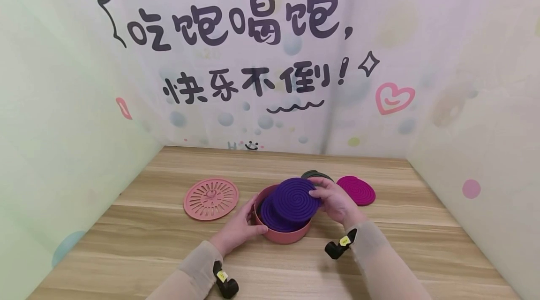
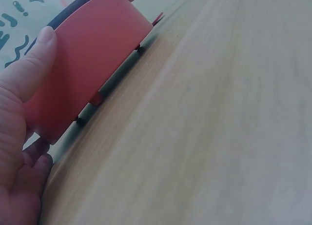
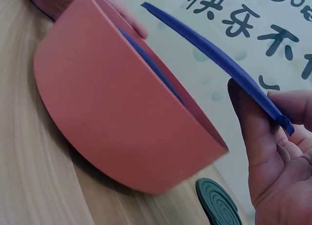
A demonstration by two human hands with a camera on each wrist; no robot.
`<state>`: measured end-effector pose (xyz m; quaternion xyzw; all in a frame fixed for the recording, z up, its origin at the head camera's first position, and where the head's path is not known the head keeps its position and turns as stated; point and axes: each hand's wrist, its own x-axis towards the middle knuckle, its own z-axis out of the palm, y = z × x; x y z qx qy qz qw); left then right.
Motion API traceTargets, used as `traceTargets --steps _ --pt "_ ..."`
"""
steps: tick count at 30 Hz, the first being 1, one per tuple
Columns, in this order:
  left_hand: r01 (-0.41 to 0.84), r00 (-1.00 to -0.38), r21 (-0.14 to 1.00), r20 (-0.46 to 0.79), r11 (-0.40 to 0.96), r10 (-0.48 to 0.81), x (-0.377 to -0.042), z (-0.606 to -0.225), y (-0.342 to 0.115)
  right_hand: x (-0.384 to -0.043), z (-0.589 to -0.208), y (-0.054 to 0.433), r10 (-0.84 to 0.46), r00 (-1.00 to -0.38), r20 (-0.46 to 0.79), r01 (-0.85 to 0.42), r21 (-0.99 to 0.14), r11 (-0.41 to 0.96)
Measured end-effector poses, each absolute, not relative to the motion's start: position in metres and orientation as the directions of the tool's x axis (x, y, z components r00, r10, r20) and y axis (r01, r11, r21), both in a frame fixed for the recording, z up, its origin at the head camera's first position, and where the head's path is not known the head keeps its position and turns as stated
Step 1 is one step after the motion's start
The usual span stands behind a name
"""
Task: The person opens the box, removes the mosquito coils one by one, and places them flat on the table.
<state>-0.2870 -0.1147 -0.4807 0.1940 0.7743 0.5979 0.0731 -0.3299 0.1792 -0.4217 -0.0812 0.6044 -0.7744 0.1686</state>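
Note:
My right hand [image 1: 337, 201] pinches a purple mosquito coil [image 1: 297, 199] by its edge, thumb on one face and fingers on the other. This coil is tilted above the round pink box [image 1: 287, 237], and the right wrist view shows it apart from the rim. Inside the box lies another purple coil [image 1: 269, 215], partly hidden by the held one. With my left hand [image 1: 238, 230] I grip the box at its left side. In the left wrist view the thumb [image 2: 36, 64] presses on the box's wall, and small feet show under its base.
To the left on the wooden table [image 1: 139, 243] lies a pink slotted lid [image 1: 211, 199] with a knob. A magenta coil [image 1: 356, 191] is at the right, and a dark green coil [image 3: 218, 203] lies behind the box. Printed curtains [image 1: 261, 126] enclose the table.

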Motion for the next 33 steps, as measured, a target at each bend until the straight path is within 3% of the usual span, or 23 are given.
traceTargets --steps 33 --pt "0.216 -0.908 0.959 0.127 0.185 0.399 -0.284 -0.480 -0.114 -0.335 -0.437 0.278 -0.183 -0.983 -0.028 0.099 -0.916 -0.388"
